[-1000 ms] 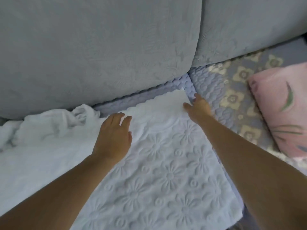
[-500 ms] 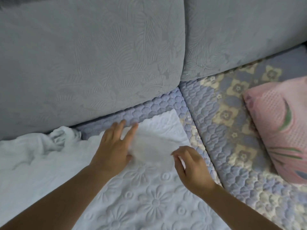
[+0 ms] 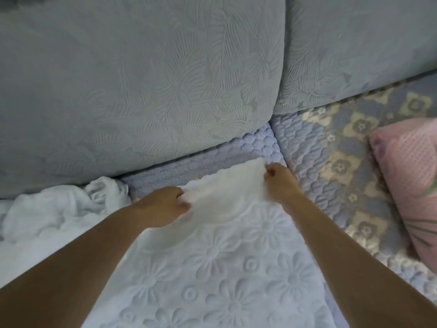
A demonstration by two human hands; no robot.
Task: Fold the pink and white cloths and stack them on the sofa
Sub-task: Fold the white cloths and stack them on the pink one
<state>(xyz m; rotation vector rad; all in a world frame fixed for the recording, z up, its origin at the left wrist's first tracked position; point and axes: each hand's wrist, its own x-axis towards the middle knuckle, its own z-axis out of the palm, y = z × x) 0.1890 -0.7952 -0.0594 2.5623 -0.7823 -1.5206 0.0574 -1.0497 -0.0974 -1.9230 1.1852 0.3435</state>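
Here, the white cloth [image 3: 224,268]'s far edge is being pinched by left hand [image 3: 163,204] and right hand [image 3: 281,183], mid-frame; cloth is extending toward the lower frame.

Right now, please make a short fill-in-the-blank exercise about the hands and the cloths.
1. Both hands grip the far edge of the ____ cloth.
2. The left hand and right hand have their fingers ____, not straight.
3. The pink cloth lies to the ____ of the hands.
4. The embossed pattern on the cloth being gripped shows ____.

Missing words: white; curled; right; flowers
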